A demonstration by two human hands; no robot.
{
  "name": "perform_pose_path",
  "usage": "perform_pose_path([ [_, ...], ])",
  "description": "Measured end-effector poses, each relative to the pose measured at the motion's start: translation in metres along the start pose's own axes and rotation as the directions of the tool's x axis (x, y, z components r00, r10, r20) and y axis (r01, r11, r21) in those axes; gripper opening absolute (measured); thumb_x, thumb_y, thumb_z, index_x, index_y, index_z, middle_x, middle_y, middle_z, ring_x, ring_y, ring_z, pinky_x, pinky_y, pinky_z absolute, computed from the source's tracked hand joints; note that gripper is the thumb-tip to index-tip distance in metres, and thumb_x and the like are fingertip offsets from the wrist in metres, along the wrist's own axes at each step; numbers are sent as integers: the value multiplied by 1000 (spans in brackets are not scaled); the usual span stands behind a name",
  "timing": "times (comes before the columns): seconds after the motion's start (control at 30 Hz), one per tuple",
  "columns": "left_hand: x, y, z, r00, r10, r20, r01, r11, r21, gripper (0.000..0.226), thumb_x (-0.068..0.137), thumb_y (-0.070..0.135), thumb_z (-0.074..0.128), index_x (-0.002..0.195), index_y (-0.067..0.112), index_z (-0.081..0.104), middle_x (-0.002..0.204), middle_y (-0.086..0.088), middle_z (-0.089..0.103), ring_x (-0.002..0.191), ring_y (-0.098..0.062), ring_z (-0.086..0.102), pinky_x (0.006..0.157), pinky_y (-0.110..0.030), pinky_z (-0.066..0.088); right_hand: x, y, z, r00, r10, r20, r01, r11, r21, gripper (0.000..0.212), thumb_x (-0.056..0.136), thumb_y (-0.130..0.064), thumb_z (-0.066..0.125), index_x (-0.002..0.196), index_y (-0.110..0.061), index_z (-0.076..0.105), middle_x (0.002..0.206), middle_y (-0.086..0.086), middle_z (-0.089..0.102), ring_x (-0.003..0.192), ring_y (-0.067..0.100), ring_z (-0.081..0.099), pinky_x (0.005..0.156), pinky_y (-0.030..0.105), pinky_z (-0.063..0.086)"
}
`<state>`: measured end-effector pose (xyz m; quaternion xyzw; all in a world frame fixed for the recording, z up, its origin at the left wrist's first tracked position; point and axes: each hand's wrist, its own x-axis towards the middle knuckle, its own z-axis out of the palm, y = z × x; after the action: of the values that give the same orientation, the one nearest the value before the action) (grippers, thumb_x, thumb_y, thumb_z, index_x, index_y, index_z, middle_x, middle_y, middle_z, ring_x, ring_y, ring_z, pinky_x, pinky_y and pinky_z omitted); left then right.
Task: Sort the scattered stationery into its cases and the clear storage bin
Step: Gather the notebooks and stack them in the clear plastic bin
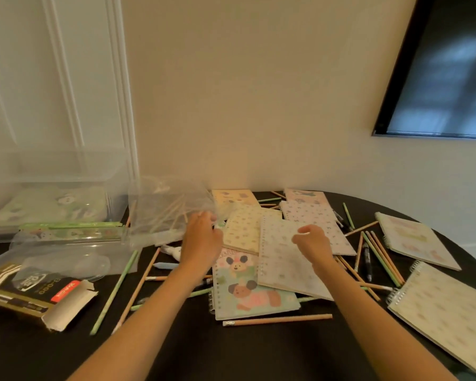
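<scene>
Notebooks [291, 259]: eight on table; left hand [201, 237] fingers unclear, right hand [312, 242] curled, empty.

A plain cream wall [245, 92] fills the centre of the frame, evenly and softly lit. At the upper left stands a white panelled door or wall panel [52, 78] with raised vertical mouldings [118, 86]. At the upper right a dark screen [445, 70] in a thin black frame hangs on the wall, tilted by the wide lens, its glass showing pale blurred reflections. Across the lower half lies a black tabletop [217, 350] with a rounded edge at the right, its far side against the wall.
</scene>
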<state>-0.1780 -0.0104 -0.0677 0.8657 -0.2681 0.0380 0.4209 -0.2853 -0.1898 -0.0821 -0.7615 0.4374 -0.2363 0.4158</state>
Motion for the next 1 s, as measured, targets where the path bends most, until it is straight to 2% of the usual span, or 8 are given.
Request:
perform_pose_path([
  [0.13,-11,27,43,917,-111,383,96,994,59,27,94,21,45,115,7,52,116,-10,55,106,-28,54,77,-29,42,11,37,-27,999,32,19,-23,932,-362,52,91,-21,53,137,-6,33,135,13,45,120,29,46,93,36,41],
  [0.23,-18,34,65,776,-308,551,426,900,-96,28,89,24,55,112,8,50,112,-19,57,103,-34,57,79,-35,47,10,46,-31,990,90,107,-30,882,-470,49,94,-25,50,136,-6,34,126,11,50,107,22,51,83,30,41],
  [0.3,-23,38,70,711,-361,603,592,771,-236,30,86,20,62,111,11,47,105,-12,55,89,-24,55,68,-32,44,11,49,-30,990,79,116,-26,913,-407,50,93,-24,52,137,-8,33,131,11,48,115,25,49,89,32,42],
  [0.47,-16,46,69,820,-290,493,535,696,-479,35,85,4,61,119,8,53,116,-5,59,99,-19,53,72,-30,46,12,41,-33,1000,12,-7,-12,1000,11,49,90,-18,59,134,-11,38,131,10,47,107,18,48,88,31,40],
  [0.57,-11,51,54,853,-176,492,501,538,-677,33,86,-5,55,115,11,52,113,-9,62,93,-21,63,71,-34,58,12,27,-35,998,32,-52,-20,975,221,51,90,-18,59,137,-13,38,131,7,48,106,18,52,90,34,46],
  [0.73,0,53,15,940,-97,326,339,364,-868,32,84,-7,56,102,19,59,102,-7,65,87,-22,65,66,-33,58,5,9,-42,981,-51,186,-114,625,773,51,91,-11,54,140,-12,38,123,8,54,97,19,56,83,36,46],
  [0.83,12,44,-5,954,-248,166,236,284,-929,20,84,1,62,99,12,60,91,-5,65,77,-17,63,64,-31,54,3,3,-49,940,-184,287,-178,450,875,40,91,-16,51,131,-8,48,116,16,63,103,28,61,90,40,48],
  [1.0,25,28,-35,934,-350,74,176,267,-947,6,85,10,64,90,12,62,85,-5,65,82,-19,64,63,-34,54,-5,-11,-40,906,-206,369,-235,478,846,43,91,-23,52,130,-8,41,98,19,69,87,28,69,72,35,55],
])
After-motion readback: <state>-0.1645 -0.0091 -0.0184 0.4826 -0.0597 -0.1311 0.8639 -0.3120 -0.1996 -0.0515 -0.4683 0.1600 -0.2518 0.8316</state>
